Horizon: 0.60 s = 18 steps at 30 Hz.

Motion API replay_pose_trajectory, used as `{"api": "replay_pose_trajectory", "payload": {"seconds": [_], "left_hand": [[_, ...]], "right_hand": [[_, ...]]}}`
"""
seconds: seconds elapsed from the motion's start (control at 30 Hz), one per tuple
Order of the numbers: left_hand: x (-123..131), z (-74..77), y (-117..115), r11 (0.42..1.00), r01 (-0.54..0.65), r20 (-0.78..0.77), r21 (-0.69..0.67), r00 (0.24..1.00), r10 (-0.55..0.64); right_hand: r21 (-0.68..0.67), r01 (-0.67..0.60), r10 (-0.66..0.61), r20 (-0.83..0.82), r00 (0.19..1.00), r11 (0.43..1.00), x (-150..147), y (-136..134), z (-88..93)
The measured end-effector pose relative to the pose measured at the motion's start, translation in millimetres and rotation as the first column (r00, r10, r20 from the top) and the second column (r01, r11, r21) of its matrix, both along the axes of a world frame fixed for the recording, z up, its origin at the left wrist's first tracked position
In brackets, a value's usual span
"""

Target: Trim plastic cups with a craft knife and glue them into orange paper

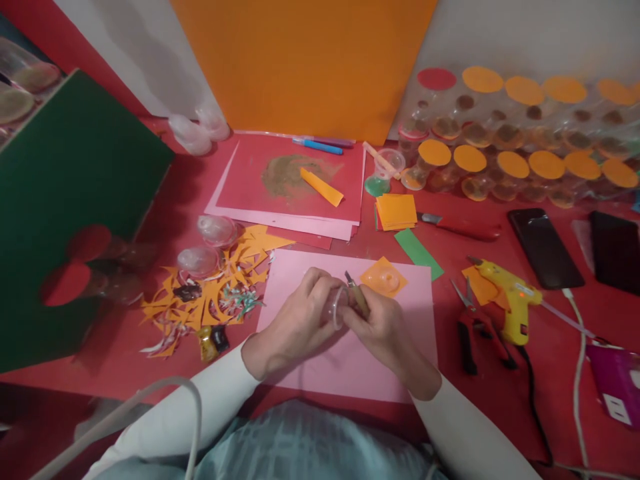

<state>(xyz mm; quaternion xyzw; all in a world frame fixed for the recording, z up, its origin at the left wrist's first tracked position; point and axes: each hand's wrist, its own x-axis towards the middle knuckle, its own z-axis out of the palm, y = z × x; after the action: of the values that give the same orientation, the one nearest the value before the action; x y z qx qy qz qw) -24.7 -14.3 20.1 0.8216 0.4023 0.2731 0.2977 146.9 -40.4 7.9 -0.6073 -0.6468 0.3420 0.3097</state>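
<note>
— Head camera looks straight down on the pink sheet (350,363), right? What's in those hands?

— Left hand (300,323) is closed around a small clear plastic cup (336,308), held just above the sheet's middle. Right hand (383,330) is pinched tight on a craft knife (356,293), blade tip up beside the cup's rim.

— And around them?

— An orange square with a clear lid (385,279) lies just beyond the right hand. Orange paper scraps (220,293) are heaped to the left; yellow glue gun (510,297) and red scissors (475,327) rest to the right on the red table (550,353).
</note>
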Motion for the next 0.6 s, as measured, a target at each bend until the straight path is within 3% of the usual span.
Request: {"api": "replay_pose_trajectory", "payload": {"seconds": [0.33, 0.6], "left_hand": [[1.3, -1.7, -0.5, 0.989, 0.049, 0.018, -0.143, 0.999, -0.047], [-3.1, 2.6, 3.6, 0.936, 0.089, 0.161, -0.340, 0.986, -0.036]], "right_hand": [[-0.029, -0.056, 0.058, 0.075, 0.995, 0.998, 3.6, -0.3, -0.8], [-0.173, -0.108, 0.096, -0.077, 0.992, 0.979, 7.0, 1.0, 2.2]]}}
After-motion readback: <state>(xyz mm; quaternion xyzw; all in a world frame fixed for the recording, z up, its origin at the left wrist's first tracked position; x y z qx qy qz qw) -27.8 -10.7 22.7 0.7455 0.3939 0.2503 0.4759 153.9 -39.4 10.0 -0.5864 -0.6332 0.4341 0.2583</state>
